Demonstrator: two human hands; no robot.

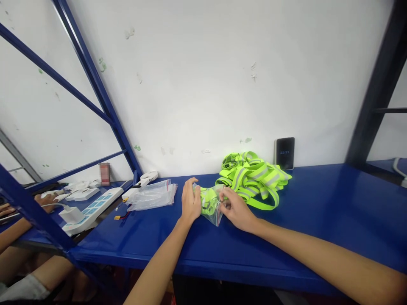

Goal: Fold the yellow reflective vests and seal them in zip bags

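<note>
- The bag [214, 217], clear and zip-topped, lies low over the worktop [305, 220] between the two hands, with a folded strap [208, 198] showing lime and grey inside it.
- The left hand [190, 202] is on the bag's nine o'clock side, thumb and fingers closed around that edge; how firmly they press, I cannot tell.
- The right hand [235, 210] is at three o'clock, its fingertips bunched in a pinch at the bag's edge. Finger overlap hides exactly what sits between them.
- The red-lined edge slants near the right fingertips, its free corner pointing to about five o'clock. So the right hand is nearer this edge, while the left is nearer the strap's bulk.
- The bag's long axis cannot be read surely, as the left hand covers one end; the visible part seems to run from about ten o'clock to four.
- The pile [259, 178] of like straps lies at two o'clock from the bag, just beyond the right hand, with the phone [285, 152] upright behind it.
- The spare bags [154, 197] lie flat towards nine o'clock, well apart from the left hand, with a fan [149, 177] just beyond at ten.
</note>
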